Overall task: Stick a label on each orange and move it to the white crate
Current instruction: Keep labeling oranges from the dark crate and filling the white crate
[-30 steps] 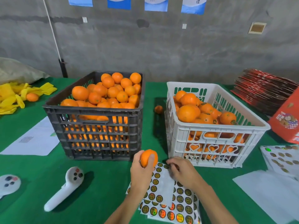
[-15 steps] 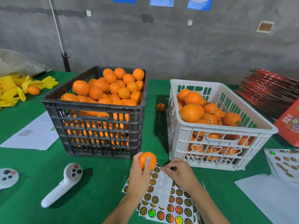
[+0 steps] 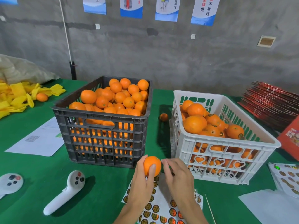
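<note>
Left hand (image 3: 142,183) grips an orange (image 3: 152,164); right hand (image 3: 178,177) pinches beside it (sticker unseen), posters (image 3: 203,10) reading 不放过.

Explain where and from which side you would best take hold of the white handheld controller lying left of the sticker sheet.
Probably the long narrow handle of the white controller, from above. It lies flat on the green table, handle slanting toward the near left, round buttoned head at the far end. A grip across the slim handle should close easily; nothing crowds its sides.
</note>
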Tool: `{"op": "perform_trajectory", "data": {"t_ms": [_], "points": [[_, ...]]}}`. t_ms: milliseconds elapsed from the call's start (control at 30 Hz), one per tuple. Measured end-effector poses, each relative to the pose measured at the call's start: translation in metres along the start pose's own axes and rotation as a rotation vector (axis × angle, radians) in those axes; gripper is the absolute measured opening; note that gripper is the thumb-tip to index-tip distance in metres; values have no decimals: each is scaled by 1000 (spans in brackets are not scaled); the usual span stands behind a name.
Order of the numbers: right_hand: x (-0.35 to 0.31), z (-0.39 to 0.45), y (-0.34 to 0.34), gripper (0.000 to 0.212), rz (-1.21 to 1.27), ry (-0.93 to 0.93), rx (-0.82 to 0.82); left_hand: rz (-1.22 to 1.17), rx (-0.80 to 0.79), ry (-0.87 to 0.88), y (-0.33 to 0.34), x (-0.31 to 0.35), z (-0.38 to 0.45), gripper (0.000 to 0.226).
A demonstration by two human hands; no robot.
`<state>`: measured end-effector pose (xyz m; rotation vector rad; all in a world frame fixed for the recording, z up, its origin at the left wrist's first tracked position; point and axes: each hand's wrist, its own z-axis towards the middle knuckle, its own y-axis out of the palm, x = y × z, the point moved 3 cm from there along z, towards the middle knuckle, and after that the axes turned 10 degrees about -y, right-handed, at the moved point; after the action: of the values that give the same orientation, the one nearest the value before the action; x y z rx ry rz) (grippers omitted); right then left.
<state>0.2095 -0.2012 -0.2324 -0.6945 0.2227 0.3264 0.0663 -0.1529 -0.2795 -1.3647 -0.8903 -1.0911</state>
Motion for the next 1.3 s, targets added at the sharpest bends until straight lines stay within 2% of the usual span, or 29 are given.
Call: {"op": "perform_trajectory", "data": {"t_ms": [133, 267, 367, 467, 567, 667, 733, 800, 900, 1067, 1167, 1300], "points": [[-20, 21, -14, 22, 64, -170, 81, -115, 34, 44, -4, 31, 2, 57], [-27, 45, -34, 39, 164, -154, -10, -215, 76, 63, -7, 79, 9, 51], [-27, 58, -53, 64, 87, -214, -62, -341, 77, 112, -9, 119, 10, 67], [-23, 69, -76, 79, -52, -234, 10, -352, 26, 146, 2, 149, 7, 66], [-9, 77, -95, 76, -112, -204, 157, -291, -103, 183, 16, 174, 8, 64], [12, 87, -110, 77, -105, -109, 181, -153, -166, 320, 15, 198, 17, 55], [28, 93, -120, 76, -187, -32, 198, -26, -106, 413, 5, 207, 26, 42], [40, 97, -127, 65, -290, -14, 210, 104, -4, 478, -11, 209, 38, 28], [54, 98, -130, 36, -370, -46, 230, 234, 109, 501, -40, 198, 53, 26], [43, 105, -117, 29, -327, -143, 213, 479, 334, 561, -90, 185, 71, 20], [23, 108, -101, 24, -281, -258, 229, 754, 372, 395, -132, 184, 94, 26], [-3, 105, -74, 29, -246, -362, 199, 988, 30, -203, -180, 187, 139, 35]]}}
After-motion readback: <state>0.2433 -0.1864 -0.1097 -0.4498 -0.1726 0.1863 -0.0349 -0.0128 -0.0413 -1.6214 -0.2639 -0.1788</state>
